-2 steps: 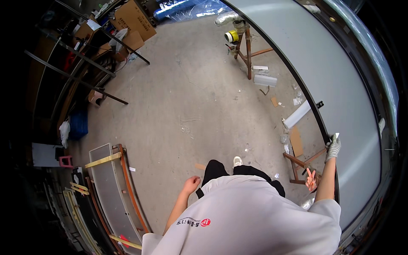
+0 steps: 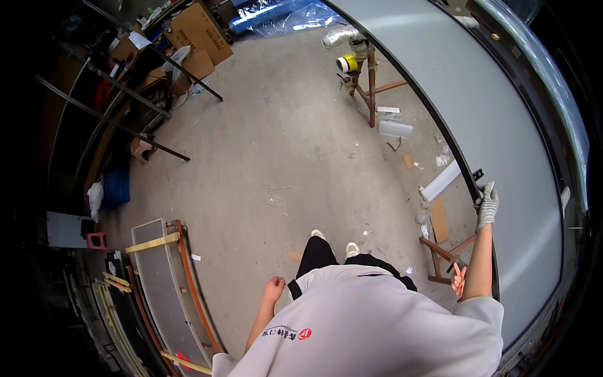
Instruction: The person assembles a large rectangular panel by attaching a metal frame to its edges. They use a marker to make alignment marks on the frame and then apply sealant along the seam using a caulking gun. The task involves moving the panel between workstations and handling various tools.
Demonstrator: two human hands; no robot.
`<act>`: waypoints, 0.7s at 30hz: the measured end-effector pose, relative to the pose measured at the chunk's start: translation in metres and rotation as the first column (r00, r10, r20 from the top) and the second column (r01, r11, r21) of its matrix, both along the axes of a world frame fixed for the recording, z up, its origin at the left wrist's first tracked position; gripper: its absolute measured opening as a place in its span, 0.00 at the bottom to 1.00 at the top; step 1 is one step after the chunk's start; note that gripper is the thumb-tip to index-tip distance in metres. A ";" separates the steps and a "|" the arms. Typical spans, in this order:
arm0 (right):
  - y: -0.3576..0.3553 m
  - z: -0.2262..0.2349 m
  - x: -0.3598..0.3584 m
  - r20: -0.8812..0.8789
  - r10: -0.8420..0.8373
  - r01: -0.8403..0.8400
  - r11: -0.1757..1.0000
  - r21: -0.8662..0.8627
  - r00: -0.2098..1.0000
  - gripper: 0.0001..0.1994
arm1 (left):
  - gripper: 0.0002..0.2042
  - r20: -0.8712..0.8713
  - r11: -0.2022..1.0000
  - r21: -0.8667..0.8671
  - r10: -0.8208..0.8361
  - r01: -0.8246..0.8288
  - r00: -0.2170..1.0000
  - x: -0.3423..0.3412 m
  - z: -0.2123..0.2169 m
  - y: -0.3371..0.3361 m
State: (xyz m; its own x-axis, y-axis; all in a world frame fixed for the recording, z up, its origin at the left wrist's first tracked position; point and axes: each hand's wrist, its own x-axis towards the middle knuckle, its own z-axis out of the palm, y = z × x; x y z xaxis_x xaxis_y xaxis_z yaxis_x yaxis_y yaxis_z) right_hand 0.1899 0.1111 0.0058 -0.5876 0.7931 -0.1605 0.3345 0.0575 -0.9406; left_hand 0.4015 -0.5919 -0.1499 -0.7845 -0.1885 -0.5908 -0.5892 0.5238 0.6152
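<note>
A large grey panel (image 2: 502, 125) with a thin black frame (image 2: 440, 125) lies flat at the right, resting on wooden trestles. My right hand (image 2: 487, 205), in a grey-white work glove, is stretched forward and closed on the frame's near edge; a small pale tip sticks up from the glove. My left hand (image 2: 274, 289) is bare and hangs beside my hip with its fingers curled in and nothing in it. My white sweatshirt fills the lower middle, with my black trousers and white shoes (image 2: 333, 242) on the concrete floor.
A wooden trestle (image 2: 370, 81) carries rolls of tape (image 2: 345, 63). White strips and scraps (image 2: 440, 181) lie on the floor by the panel. A second framed panel (image 2: 166, 289) lies at the lower left. Cardboard boxes (image 2: 198, 28) and metal racks (image 2: 113, 107) stand at the back left.
</note>
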 end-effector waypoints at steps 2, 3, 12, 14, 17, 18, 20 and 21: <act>-0.039 0.010 -0.102 -0.101 0.149 -0.150 0.989 0.000 0.984 0.14 | 0.12 0.199 0.939 0.052 0.324 -0.340 0.925 0.012 -0.021 -0.037; -0.061 0.016 -0.151 -0.122 0.143 -0.147 0.989 -0.028 0.982 0.14 | 0.12 0.331 0.958 -0.129 0.286 -0.257 0.899 -0.015 0.013 -0.034; -0.041 -0.071 -0.414 -0.213 -0.293 0.187 0.894 -0.408 0.932 0.09 | 0.13 0.559 0.987 -0.153 0.047 0.047 0.828 -0.323 -0.007 -0.167; -0.051 -0.083 -0.443 -0.205 -0.338 0.235 0.883 -0.406 0.918 0.11 | 0.14 0.463 0.991 -0.130 0.050 0.012 0.885 -0.434 0.001 -0.190; -0.104 -0.065 -0.489 -0.164 -0.340 0.284 0.914 -0.288 0.926 0.12 | 0.11 0.087 0.973 -0.180 -0.128 0.142 0.988 -0.619 -0.049 -0.240; -0.106 -0.070 -0.501 -0.167 -0.371 0.318 0.907 -0.276 0.913 0.12 | 0.11 0.035 0.968 -0.187 -0.165 0.168 0.986 -0.695 -0.050 -0.239; -0.135 -0.053 -0.534 -0.196 -0.425 0.374 0.893 -0.248 0.884 0.13 | 0.13 -0.112 0.949 -0.194 -0.273 0.248 0.956 -0.832 -0.018 -0.202; -0.148 -0.048 -0.551 -0.210 -0.449 0.403 0.886 -0.229 0.868 0.13 | 0.13 -0.175 0.910 -0.286 -0.359 0.301 0.917 -0.891 0.000 -0.176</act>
